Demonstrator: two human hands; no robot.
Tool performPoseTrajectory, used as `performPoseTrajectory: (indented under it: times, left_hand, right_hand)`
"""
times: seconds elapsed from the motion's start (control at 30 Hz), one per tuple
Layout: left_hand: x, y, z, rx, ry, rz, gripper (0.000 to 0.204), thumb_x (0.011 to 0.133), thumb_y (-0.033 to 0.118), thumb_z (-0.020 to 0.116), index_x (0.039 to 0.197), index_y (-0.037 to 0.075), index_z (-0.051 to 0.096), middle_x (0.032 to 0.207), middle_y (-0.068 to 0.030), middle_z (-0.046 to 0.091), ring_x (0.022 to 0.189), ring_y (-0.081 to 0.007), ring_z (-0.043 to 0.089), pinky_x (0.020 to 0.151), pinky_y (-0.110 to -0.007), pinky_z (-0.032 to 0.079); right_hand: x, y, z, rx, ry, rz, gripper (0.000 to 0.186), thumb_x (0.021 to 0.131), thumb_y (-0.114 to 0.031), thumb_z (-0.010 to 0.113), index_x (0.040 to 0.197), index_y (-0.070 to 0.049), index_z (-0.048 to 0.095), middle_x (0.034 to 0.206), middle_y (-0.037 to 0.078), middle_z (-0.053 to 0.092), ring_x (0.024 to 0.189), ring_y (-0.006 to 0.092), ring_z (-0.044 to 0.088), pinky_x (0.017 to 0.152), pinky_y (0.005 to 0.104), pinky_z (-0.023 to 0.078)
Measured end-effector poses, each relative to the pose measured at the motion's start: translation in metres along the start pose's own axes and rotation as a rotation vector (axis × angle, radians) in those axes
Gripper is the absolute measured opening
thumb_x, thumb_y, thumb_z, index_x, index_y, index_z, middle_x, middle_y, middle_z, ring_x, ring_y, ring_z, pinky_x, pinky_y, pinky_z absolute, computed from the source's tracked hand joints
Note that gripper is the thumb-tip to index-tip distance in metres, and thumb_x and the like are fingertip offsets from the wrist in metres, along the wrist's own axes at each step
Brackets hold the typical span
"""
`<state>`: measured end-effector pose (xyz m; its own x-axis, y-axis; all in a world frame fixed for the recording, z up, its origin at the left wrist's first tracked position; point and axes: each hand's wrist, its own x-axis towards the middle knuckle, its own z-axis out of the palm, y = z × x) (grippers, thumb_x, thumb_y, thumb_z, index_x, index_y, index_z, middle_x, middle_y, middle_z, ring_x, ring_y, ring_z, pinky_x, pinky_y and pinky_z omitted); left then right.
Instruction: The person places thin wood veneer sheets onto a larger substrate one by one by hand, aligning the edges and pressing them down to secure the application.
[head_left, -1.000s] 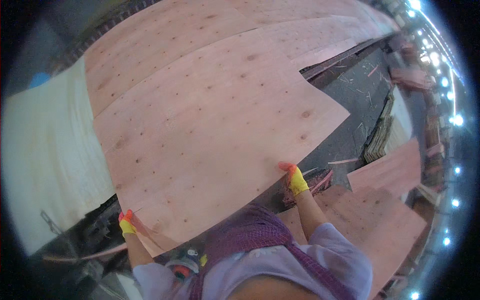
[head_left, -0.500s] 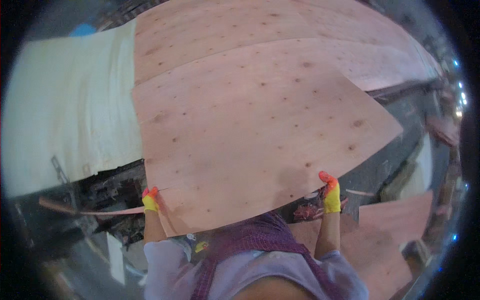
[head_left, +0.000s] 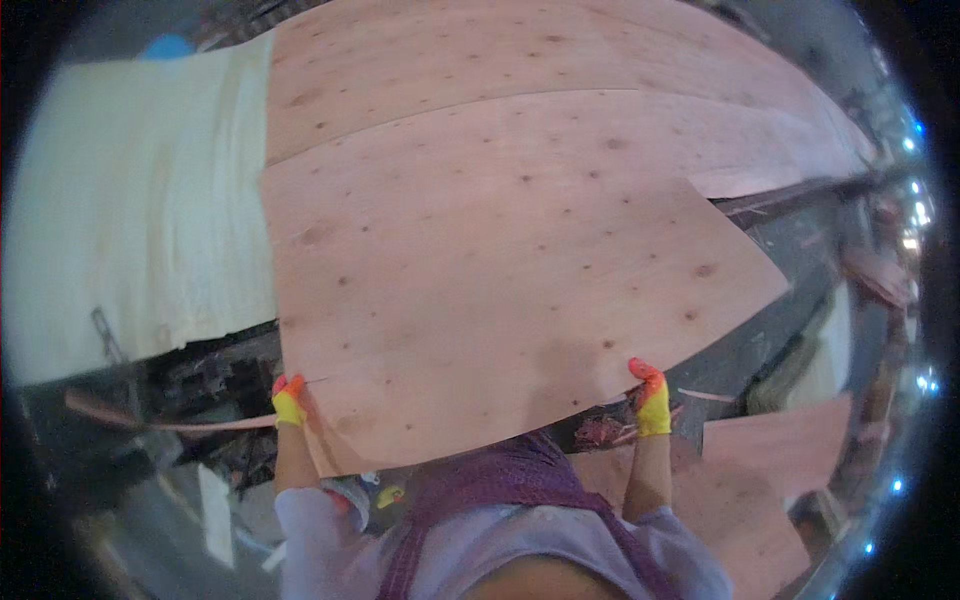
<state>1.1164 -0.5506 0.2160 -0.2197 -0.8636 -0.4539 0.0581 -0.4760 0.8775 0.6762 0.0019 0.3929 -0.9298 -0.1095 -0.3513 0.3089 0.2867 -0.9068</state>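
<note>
A large pinkish wood veneer sheet (head_left: 480,290), dotted with dark knots, spreads out before me. Its near edge hangs close to my purple apron (head_left: 490,480). At the left near corner my left hand (head_left: 289,402), in a yellow glove with red-orange fingers, is closed on the sheet's edge. A thin dark line shows on the wood beside that thumb; I cannot tell whether it is a crack or a sliver. Farther right, my right hand (head_left: 651,398), gloved alike, grips the near edge with its thumb on top. The fingers beneath the sheet are hidden.
Another knotty veneer sheet (head_left: 450,50) lies beyond, and a pale cream sheet (head_left: 150,200) covers the left side. Broken veneer pieces (head_left: 780,450) lie low on the right. A narrow wood strip (head_left: 210,426) sticks out by my left hand. Something blue (head_left: 167,46) shows far left.
The whole view has shifted slightly left. The held sheet's right corner sits a little lower and nearer, and my right hand is slightly lower. Both hands keep their hold.
</note>
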Motion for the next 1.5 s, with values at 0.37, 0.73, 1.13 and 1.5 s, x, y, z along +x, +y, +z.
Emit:
performPoseTrajectory:
  times: [0.37, 0.73, 1.13, 1.5]
  left_hand:
    - [0.044, -0.022, -0.007, 0.153, 0.032, -0.159, 0.032, 0.071, -0.002, 0.066, 0.101, 0.000, 0.057, 0.084, -0.0049, 0.061, 0.070, -0.0178, 0.057, 0.065, -0.028, 0.048]
    - [0.051, 0.042, -0.028, 0.207, -0.264, -0.665, 0.014, 0.080, 0.024, 0.058, 0.071, 0.014, 0.054, 0.056, 0.0019, 0.050, 0.046, -0.0126, 0.044, 0.042, -0.027, 0.038]
    - [0.048, 0.019, -0.021, 0.722, -0.112, -0.396, 0.014, 0.080, 0.026, 0.054, 0.070, 0.018, 0.048, 0.062, 0.0023, 0.042, 0.053, -0.0152, 0.040, 0.047, -0.030, 0.033]
    - [-0.001, 0.043, 0.297, 1.487, -0.580, 0.909, 0.076, 0.063, 0.028, 0.071, 0.133, 0.025, 0.039, 0.139, -0.0159, 0.031, 0.128, -0.0346, 0.026, 0.102, -0.047, 0.028]
  right_hand:
    - [0.001, 0.043, -0.033, 0.220, -0.177, -0.269, 0.038, 0.086, -0.029, 0.049, 0.096, 0.005, 0.061, 0.101, 0.017, 0.062, 0.094, 0.0246, 0.058, 0.086, 0.0361, 0.044]
    - [0.040, -0.182, 0.138, 0.061, 0.156, -0.650, 0.011, 0.065, -0.011, 0.059, 0.075, -0.009, 0.060, 0.065, 0.013, 0.053, 0.066, 0.0284, 0.051, 0.074, 0.0411, 0.039]
    - [0.014, -0.014, 0.032, -0.587, -0.057, -0.456, 0.031, 0.085, -0.019, 0.038, 0.101, -0.008, 0.062, 0.107, 0.008, 0.061, 0.104, 0.0207, 0.054, 0.099, 0.0444, 0.027]
    - [0.016, 0.150, -0.016, 0.721, -0.105, 0.606, 0.018, 0.087, -0.028, 0.052, 0.097, -0.015, 0.058, 0.080, 0.005, 0.059, 0.067, 0.0188, 0.057, 0.058, 0.0309, 0.048]
